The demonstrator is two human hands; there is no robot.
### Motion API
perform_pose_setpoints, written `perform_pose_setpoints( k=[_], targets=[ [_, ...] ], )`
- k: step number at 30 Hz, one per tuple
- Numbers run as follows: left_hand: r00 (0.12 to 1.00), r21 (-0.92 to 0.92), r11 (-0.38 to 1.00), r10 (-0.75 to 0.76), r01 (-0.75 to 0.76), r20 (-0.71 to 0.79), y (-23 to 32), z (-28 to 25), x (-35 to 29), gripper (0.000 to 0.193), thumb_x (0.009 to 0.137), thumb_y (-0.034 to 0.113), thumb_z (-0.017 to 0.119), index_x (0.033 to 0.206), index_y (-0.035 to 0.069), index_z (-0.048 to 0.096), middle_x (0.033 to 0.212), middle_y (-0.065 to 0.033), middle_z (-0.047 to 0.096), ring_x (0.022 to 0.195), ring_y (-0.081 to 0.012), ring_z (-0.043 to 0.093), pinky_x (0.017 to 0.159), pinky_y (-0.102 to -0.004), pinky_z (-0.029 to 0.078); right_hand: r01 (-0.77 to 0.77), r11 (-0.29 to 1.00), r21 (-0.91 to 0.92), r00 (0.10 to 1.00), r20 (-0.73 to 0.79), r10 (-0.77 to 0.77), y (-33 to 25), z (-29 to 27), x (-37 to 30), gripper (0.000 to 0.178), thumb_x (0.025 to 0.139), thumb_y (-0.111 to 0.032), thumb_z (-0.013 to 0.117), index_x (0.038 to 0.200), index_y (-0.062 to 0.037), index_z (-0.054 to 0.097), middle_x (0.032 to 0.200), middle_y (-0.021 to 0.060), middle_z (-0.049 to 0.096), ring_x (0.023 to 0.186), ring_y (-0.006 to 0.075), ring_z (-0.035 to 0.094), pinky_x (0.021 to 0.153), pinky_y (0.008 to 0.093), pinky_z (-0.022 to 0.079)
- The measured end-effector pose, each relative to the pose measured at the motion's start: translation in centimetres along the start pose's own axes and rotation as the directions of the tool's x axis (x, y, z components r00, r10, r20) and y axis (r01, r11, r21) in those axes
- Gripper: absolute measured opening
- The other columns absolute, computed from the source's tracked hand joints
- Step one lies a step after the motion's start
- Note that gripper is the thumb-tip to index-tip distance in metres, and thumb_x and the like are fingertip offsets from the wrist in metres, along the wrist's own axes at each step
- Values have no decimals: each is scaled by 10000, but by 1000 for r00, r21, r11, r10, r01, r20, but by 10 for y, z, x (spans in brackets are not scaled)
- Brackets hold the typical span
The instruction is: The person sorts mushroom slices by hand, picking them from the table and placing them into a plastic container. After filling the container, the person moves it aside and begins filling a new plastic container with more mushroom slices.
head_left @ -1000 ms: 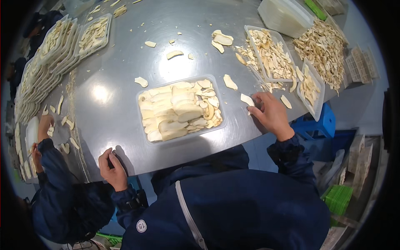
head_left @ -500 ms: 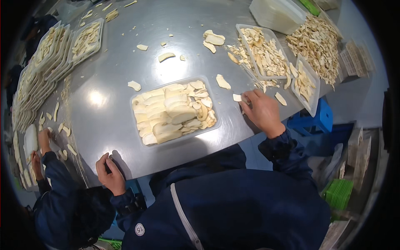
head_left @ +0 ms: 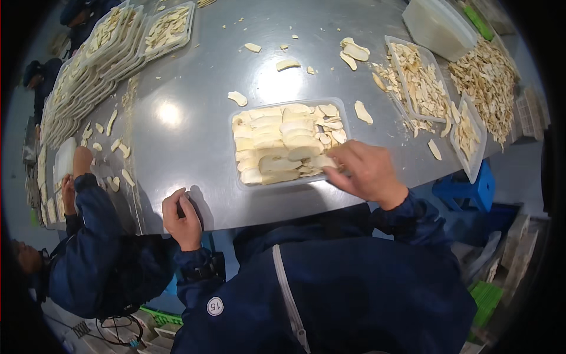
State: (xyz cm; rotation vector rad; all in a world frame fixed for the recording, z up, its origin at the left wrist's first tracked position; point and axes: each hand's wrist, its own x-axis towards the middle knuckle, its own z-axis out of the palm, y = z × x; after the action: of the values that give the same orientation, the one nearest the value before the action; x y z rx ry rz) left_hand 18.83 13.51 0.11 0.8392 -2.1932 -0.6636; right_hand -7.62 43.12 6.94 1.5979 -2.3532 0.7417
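Observation:
A clear plastic tray lies near the table's front edge, holding overlapping rows of pale slices that look like dried mushroom. Smaller, more irregular slices fill its right side. My right hand is over the tray's near right corner, thumb and fingers pinched on a pale slice that rests against the others. Its far fingers are slightly blurred. My left hand stays at the table edge, left of the tray, loosely curled with a gap between thumb and forefinger. Nothing shows in it.
Stacked filled trays stand at the left. A co-worker's arm reaches toward a white block-like thing there. At the right are a tray of broken pieces, a smaller tray, a loose heap and a blue stool.
My right hand has moved left from the bare table to the tray, bringing the slice in its fingertips. The whole view has shifted; my left hand keeps its place at the edge.

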Motion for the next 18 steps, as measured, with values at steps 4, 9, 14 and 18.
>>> perform_pose_setpoints(
  k=[4, 9, 14, 18],
  targets=[
    [1000, -2, 1000, -9, 9, 7, 2, -2, 1, 148, 944, -15, 596, 1056, -7, 692, 973, -123, 673, 868, -233, 653, 774, -320, 517, 73, 997, -2, 996, 51, -73, -7, 15, 12, 244, 793, -220, 775, 965, -93, 657, 801, 31, 595, 686, 208, 635, 554, 338, 507],
    [999, -12, 999, -33, 33, 13, 1, -3, 1, 148, 941, -16, 597, 1056, -11, 691, 968, -124, 668, 866, -233, 649, 769, -318, 513, 99, 995, -15, 992, 74, -98, -10, 19, 19, 247, 793, -222, 777, 960, -94, 647, 797, 30, 589, 696, 203, 636, 555, 339, 507],
    [1000, -3, 1000, 0, 0, 3, 3, -3, 1, 149, 940, -19, 595, 1055, -13, 690, 967, -129, 666, 864, -238, 648, 767, -322, 513, 103, 995, -20, 992, 77, -101, -10, 20, 21, 247, 796, -224, 777, 956, -94, 642, 793, 30, 587, 697, 202, 637, 552, 336, 505],
    [1000, -8, 1000, -3, 3, 10, 3, -3, 1, 149, 939, -20, 595, 1054, -14, 690, 968, -130, 666, 863, -243, 648, 773, -322, 515, 82, 996, -17, 994, 71, -81, -11, 18, 20, 245, 804, -228, 777, 976, -101, 657, 794, 30, 601, 684, 205, 643, 553, 334, 505]
  ],
)
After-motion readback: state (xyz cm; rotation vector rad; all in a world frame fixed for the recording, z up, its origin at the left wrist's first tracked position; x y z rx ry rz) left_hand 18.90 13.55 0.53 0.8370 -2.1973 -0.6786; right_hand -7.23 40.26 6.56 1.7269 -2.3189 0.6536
